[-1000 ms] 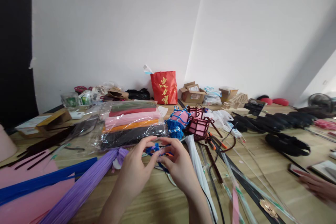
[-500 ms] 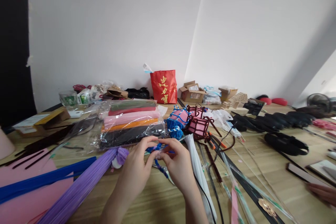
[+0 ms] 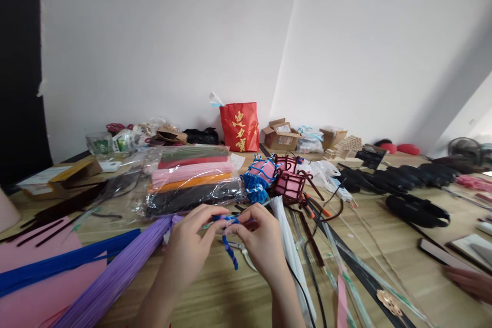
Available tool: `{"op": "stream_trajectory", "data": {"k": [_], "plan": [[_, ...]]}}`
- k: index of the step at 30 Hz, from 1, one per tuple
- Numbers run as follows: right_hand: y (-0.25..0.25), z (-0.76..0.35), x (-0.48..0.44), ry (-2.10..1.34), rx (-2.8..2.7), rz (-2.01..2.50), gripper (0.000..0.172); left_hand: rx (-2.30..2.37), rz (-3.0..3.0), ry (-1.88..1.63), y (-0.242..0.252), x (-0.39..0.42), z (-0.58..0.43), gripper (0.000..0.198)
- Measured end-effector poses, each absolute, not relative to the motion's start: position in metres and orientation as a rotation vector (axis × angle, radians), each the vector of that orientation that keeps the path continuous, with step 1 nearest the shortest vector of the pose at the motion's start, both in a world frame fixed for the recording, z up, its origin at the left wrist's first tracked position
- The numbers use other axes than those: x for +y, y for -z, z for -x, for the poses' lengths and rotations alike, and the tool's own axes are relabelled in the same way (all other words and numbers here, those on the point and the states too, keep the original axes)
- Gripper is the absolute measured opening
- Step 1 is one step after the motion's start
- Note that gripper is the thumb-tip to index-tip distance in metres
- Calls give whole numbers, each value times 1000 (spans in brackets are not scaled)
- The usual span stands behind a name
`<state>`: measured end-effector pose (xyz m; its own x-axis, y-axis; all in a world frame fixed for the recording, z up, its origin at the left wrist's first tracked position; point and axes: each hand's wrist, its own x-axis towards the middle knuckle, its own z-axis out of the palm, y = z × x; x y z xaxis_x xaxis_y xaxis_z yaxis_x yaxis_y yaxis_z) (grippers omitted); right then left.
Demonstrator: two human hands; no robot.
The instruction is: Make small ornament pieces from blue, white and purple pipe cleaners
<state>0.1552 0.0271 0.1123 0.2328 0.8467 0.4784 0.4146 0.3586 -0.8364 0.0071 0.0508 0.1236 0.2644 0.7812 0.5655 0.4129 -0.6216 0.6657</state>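
Observation:
My left hand point(image 3: 186, 248) and my right hand point(image 3: 261, 243) meet above the wooden table point(image 3: 384, 246), fingertips pinched together on a twisted blue pipe cleaner point(image 3: 229, 246). Its free end hangs down between the two hands. Just behind the hands lies a clear bag of coloured pipe cleaners point(image 3: 192, 182), and to the right of that sit small pink lanterns framed in blue and dark red pipe cleaner point(image 3: 277, 177). A purple bundle point(image 3: 115, 279) runs under my left forearm.
A blue bundle point(image 3: 57, 266) and pink sheet point(image 3: 34, 292) lie at the left. A white bundle point(image 3: 288, 251) and thin packaged sticks fan out to the right. Black bundles point(image 3: 415, 207), a red bag point(image 3: 239, 127) and cardboard boxes stand further back. Another person's hand point(image 3: 469, 282) rests at the right edge.
My hands have drawn slightly nearer and lower while working the blue pipe cleaner, whose loose end now hangs down more plainly. The other person's hand at the right has pulled back towards the edge.

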Motion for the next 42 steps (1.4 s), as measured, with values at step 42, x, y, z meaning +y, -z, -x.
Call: {"op": "stream_trajectory", "data": {"k": [42], "plan": [[-122,-154,23,-1188,-1087,786,36,1612,-1906,-1860,-125,51,-10,22]]}}
